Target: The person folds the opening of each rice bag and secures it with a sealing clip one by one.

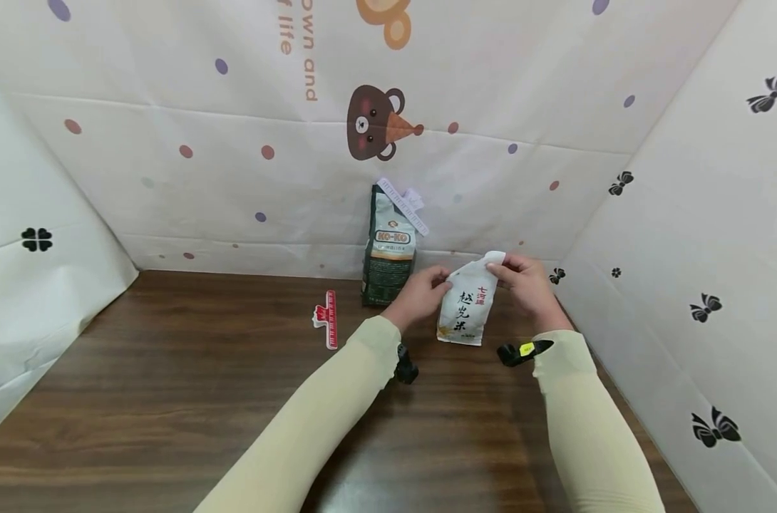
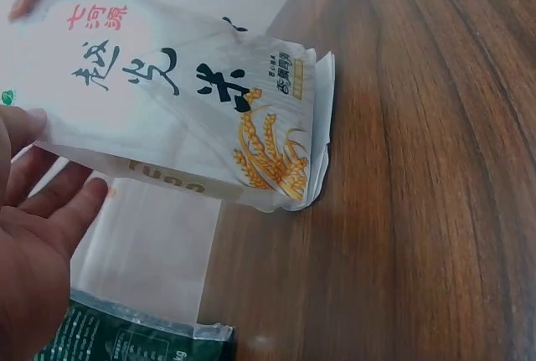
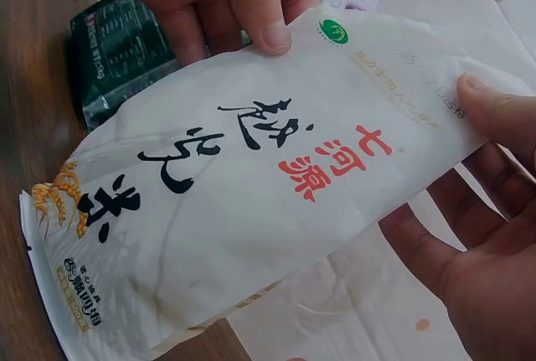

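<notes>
A white rice bag (image 1: 467, 303) with black and red characters stands slightly tilted over the right side of the table, its printed front facing me. My left hand (image 1: 423, 293) pinches its left edge partway up, thumb on the front and fingers behind. Near the folded top right corner, my right hand (image 1: 527, 286) grips the bag between thumb and fingers. Golden grain ears are printed low on the bag (image 2: 167, 85) in the left wrist view. The right wrist view shows its top part flattened, with both thumbs on the front face.
A dark green KO-KO bag (image 1: 390, 267) stands against the back wall sheet, a lilac sealing clip (image 1: 403, 206) across its top. Left of it, a red and white clip (image 1: 331, 319) lies on the brown wooden table (image 1: 189, 399). Patterned sheets (image 1: 671, 235) enclose the sides.
</notes>
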`<state>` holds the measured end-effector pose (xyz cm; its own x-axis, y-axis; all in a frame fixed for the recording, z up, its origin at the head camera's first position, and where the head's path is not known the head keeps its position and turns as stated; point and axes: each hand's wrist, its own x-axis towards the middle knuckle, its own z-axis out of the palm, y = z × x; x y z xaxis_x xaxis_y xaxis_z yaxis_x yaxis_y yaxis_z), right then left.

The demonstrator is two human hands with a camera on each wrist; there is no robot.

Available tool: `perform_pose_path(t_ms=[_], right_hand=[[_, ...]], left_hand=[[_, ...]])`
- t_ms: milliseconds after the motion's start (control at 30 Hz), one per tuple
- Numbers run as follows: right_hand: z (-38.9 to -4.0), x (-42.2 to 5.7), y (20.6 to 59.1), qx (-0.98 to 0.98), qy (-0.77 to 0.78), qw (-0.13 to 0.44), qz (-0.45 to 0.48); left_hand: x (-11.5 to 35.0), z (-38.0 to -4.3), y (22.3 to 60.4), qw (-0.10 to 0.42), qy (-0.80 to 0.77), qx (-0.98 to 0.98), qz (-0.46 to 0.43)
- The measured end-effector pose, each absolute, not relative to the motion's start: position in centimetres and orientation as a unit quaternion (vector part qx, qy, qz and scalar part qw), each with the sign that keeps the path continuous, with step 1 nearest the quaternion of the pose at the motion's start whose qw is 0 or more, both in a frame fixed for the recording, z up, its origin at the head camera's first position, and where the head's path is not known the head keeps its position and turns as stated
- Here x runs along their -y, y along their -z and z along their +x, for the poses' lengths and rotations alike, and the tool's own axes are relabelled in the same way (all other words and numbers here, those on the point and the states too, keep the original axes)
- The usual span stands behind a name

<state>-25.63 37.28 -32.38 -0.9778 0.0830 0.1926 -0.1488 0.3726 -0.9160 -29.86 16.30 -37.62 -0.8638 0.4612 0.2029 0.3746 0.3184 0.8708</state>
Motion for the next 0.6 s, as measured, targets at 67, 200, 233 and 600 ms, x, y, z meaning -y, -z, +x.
perform_pose_path(t_ms=[67, 200, 233, 600], right_hand=[[-25.5, -37.1, 32.5, 0.818, -0.564, 0.11, 0.024], [-25.1, -36.6, 32.6, 0.813, -0.569, 0.115, 0.032], [-25.0, -36.5, 32.6, 0.812, -0.571, 0.113, 0.035], [-24.5, -34.9, 32.3, 0.828, -0.551, 0.094, 0.045]], left_hand=[[-16.0, -29.7, 37.7, 0.028, -0.524, -0.811, 0.258], [-15.4, -29.4, 37.9, 0.017, -0.531, -0.807, 0.257], [-15.2, -29.3, 37.9, 0.019, -0.534, -0.805, 0.256], [-13.0, -28.6, 37.6, 0.027, -0.548, -0.799, 0.245]])
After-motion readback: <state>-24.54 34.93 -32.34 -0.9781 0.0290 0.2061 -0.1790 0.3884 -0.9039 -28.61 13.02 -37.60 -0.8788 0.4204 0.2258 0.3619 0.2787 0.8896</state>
